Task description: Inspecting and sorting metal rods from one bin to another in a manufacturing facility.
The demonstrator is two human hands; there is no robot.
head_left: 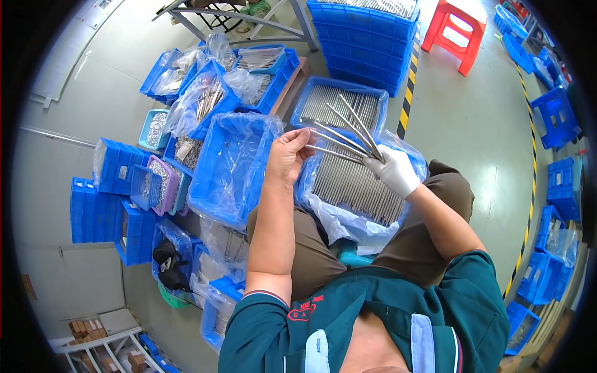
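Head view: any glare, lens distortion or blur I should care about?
Head view, rim: black corners, floor tape bowed at right. Head view, glare: red stool's top nearly washed out, glints on the clear plastic liner. Head view, focus: left hand, right hand and metal rods look fairly sharp.

I sat with a crate [303,188] of rods [354,189] between my knees. Above it, my right hand [393,172] held more rods [359,124], their ends at my left hand [289,155]. Beyond lay a tray [345,81], then a stack [364,62], a stool [474,37] to its right. Left was a bin [205,171].
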